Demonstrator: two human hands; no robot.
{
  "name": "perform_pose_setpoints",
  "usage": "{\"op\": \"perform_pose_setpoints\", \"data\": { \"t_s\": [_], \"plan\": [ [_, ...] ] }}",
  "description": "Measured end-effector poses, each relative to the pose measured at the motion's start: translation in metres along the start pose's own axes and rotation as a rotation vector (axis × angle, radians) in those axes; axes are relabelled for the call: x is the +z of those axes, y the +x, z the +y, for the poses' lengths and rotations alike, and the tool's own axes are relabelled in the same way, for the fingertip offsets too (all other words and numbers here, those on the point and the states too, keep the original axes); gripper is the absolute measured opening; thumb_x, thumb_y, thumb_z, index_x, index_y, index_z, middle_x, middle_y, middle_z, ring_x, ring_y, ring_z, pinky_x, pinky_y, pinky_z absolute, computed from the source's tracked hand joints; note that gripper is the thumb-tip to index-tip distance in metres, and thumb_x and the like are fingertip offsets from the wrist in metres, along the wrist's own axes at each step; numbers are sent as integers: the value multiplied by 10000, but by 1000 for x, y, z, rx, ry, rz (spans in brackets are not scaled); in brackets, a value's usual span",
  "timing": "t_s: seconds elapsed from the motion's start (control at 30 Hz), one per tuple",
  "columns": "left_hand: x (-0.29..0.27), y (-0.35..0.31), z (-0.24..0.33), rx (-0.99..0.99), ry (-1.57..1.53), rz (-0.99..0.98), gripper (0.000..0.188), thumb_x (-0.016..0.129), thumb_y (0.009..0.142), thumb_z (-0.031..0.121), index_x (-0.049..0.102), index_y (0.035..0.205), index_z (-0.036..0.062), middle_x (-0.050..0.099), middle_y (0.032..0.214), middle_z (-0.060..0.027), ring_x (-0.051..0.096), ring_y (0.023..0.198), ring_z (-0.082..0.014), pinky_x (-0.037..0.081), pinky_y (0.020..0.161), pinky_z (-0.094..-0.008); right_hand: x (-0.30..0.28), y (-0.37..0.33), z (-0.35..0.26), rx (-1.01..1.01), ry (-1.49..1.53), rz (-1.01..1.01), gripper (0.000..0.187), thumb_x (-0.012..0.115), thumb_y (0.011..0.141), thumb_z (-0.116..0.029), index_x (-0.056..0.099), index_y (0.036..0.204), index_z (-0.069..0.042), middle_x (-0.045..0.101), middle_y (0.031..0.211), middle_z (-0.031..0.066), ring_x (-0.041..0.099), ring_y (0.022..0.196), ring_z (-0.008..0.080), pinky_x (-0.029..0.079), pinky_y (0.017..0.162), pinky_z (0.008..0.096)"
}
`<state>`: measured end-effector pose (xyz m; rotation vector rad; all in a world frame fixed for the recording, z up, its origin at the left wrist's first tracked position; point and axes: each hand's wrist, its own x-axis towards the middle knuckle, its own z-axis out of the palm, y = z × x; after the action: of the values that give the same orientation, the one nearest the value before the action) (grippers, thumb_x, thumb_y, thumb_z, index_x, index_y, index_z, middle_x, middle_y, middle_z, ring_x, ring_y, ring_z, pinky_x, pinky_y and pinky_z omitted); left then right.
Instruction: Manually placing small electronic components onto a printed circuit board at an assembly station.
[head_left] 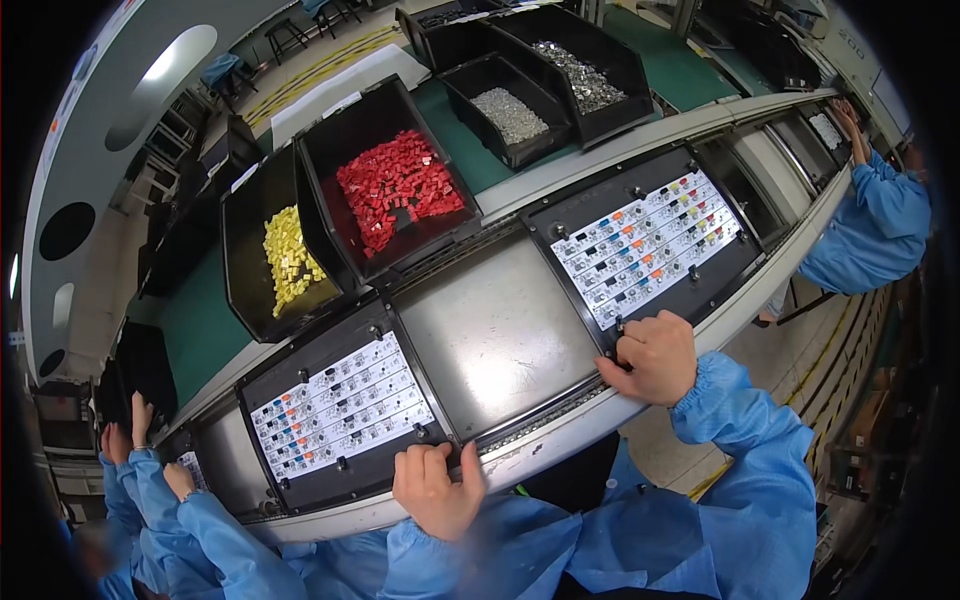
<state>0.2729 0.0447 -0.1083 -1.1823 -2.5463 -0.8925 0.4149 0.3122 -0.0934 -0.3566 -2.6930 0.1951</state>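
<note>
A: How is the work laid out around each grip?

B: The left circuit-board panel (342, 402) is seated in the left carrier frame (375, 470), ahead and to the left of the left grip (440, 490); the right circuit-board panel (648, 250) is seated in the right carrier frame (720, 268), directly ahead of the right grip (655, 360).

A: How are the long axes turned?

B: Both are aligned with the conveyor's run, slanted from lower left to upper right in the view; the frames are parted by a stretch of steel conveyor bed (490, 320).

A: Which side is nearer to which, and is anything gripped?

B: The left frame's near right corner is flanked by the left grip, the right frame's near left corner by the right; fingers are loosely curled at the near rail (545, 447), thumbs spread; nothing is seen held, but the undersides are hidden; whether an edge is pinched cannot be told.
</note>
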Motion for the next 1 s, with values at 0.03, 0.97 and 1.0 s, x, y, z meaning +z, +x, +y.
{"op": "perform_pose_setpoints", "data": {
  "t_s": [0.03,0.97,1.0],
  "plan": [
    [0,-2,-2,2,1,8,211,771,685,66,572,742,25,525,702,-105,498,628,-287,394,529,-392,0,1,-3,6,-21,-26,305,742,663,-252,526,508,-102,491,548,25,522,511,217,370,489,364],
    [-2,-29,-80,94,-282,61,179,724,706,159,594,756,47,451,744,-68,478,705,-239,371,585,-369,210,336,-261,-546,-312,19,232,560,851,-153,717,995,-63,688,1047,177,661,1002,317,526,841,433],
    [-4,-34,-83,89,-271,45,179,724,706,159,594,756,47,451,744,-68,478,705,-239,371,585,-369,232,347,-262,-538,-294,15,232,560,851,-153,717,995,-63,688,1047,177,661,1002,317,526,841,433]
  ]
}}
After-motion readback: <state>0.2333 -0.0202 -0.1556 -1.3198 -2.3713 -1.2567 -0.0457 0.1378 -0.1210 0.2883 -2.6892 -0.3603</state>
